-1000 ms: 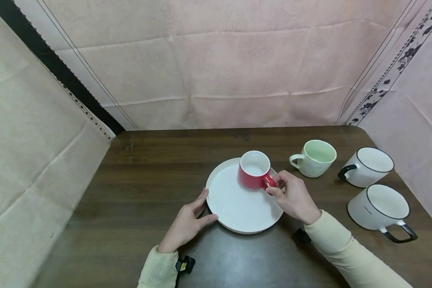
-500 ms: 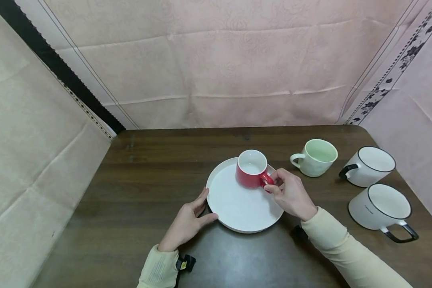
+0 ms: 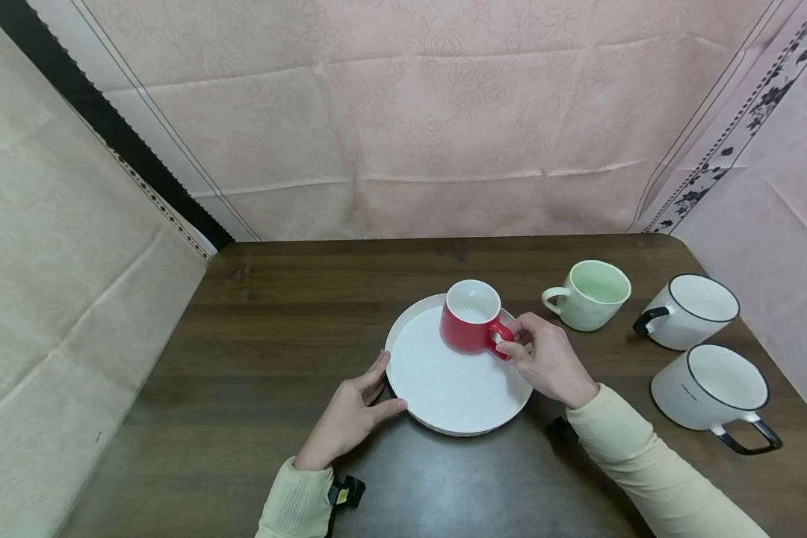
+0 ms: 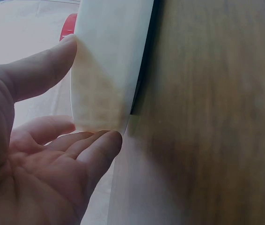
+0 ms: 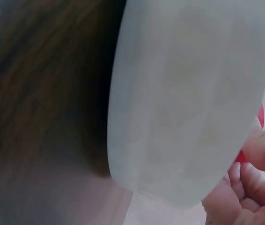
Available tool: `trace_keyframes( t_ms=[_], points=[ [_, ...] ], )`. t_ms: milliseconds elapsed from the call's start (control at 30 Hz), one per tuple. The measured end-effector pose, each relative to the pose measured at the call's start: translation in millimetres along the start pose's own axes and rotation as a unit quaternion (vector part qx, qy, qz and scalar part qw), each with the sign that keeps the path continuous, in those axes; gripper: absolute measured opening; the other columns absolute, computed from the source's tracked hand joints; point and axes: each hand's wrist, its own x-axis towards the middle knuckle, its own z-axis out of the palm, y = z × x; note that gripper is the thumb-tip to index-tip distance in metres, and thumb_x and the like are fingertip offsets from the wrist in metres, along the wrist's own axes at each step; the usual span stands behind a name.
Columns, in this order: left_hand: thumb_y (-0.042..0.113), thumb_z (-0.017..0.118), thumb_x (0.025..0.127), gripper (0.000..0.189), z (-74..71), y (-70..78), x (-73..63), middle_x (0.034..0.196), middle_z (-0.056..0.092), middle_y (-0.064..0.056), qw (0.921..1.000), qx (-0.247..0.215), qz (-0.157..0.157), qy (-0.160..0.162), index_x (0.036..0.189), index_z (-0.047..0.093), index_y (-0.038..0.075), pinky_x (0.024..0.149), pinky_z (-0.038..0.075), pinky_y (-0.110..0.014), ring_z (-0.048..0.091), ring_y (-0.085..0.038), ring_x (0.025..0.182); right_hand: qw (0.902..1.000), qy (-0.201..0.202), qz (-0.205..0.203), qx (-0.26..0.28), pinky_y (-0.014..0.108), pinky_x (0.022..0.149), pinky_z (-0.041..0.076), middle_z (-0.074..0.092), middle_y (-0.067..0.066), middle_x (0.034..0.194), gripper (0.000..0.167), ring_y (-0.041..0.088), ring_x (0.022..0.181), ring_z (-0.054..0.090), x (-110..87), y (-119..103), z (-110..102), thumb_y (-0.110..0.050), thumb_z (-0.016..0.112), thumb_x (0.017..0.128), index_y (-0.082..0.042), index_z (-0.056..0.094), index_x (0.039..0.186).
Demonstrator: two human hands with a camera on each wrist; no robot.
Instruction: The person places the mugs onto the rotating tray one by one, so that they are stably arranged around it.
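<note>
Pinching red mug (image 3: 466, 335) by handle (image 3: 501, 329) — right grip (image 3: 551, 362); left grip (image 3: 351, 412) spread — touching white plate (image 3: 464, 400).

On the brown wood-grain table (image 3: 276, 314), see a thick round white disc (image 3: 460, 396) near the middle, a pale green mug (image 3: 586, 308) to its far right, a white mug with a black rim (image 3: 693, 314) farther right, and, just nearer, a second black-rimmed white mug (image 3: 706, 388).

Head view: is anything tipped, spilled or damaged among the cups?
Nothing stands out. The red mug with a white interior, held by the right hand, is upright; the pale green cup and two white, black-rimmed mugs stand upright. No spill or crack shows.
</note>
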Motion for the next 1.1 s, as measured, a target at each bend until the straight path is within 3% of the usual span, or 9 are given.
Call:
trace_keyframes(
  t_ms=[100,233,333,633,1100],
  points=[
    [0.018,0.075,0.085,0.078,0.3,8.6,-2.2,0.157,0.024,-0.008,0.9999,-0.014,0.007,0.003,0.149,0.032,0.005,0.107,0.037,-0.036,0.035,-0.019,0.137,1.0,-0.001,-0.003,-0.003,0.032,0.062,0.053,0.062,0.007,0.091,0.018,0.022,0.074,0.056,0.4,0.0,-1.8,-0.008,0.077,0.083,-0.005,0.063,0.094],
    [0.02,0.075,0.085,0.079,-0.2,9.1,-1.6,0.157,0.023,-0.006,0.9999,-0.01,0.005,0.0,0.15,0.031,0.006,0.106,0.038,-0.033,0.035,-0.016,0.137,0.9999,-0.004,-0.008,-0.009,0.033,0.065,0.053,0.062,0.008,0.094,0.02,0.023,0.078,0.056,1.0,0.1,-5.5,-0.009,0.077,0.083,-0.003,0.065,0.097],
    [0.027,0.076,0.085,0.082,-0.4,-0.3,0.8,0.157,0.023,0.0,1.0,-0.006,0.003,-0.005,0.151,0.031,0.01,0.105,0.039,-0.028,0.035,-0.011,0.136,0.9998,-0.009,-0.009,-0.018,0.032,0.066,0.053,0.062,0.008,0.097,0.02,0.024,0.081,0.057,1.9,-0.1,-9.4,-0.009,0.077,0.083,-0.002,0.066,0.099],
    [0.027,0.076,0.085,0.082,-0.8,0.5,-0.1,0.157,0.023,0.0,0.9999,-0.014,0.002,-0.005,0.151,0.031,0.009,0.105,0.039,-0.028,0.035,-0.012,0.137,0.9988,0.002,-0.014,-0.047,0.034,0.068,0.051,0.063,0.01,0.098,0.02,0.025,0.083,0.054,5.6,-0.3,-15.4,-0.009,0.077,0.084,-0.002,0.069,0.101],
    [0.027,0.076,0.084,0.082,-0.6,0.6,0.9,0.157,0.023,0.0,0.9999,-0.013,0.003,-0.005,0.15,0.031,0.009,0.105,0.039,-0.028,0.033,-0.011,0.137,0.9994,-0.005,0.004,-0.035,0.034,0.067,0.051,0.061,0.012,0.104,0.022,0.026,0.084,0.053,9.0,1.0,-19.9,-0.012,0.073,0.087,-0.002,0.068,0.107]
  ],
)
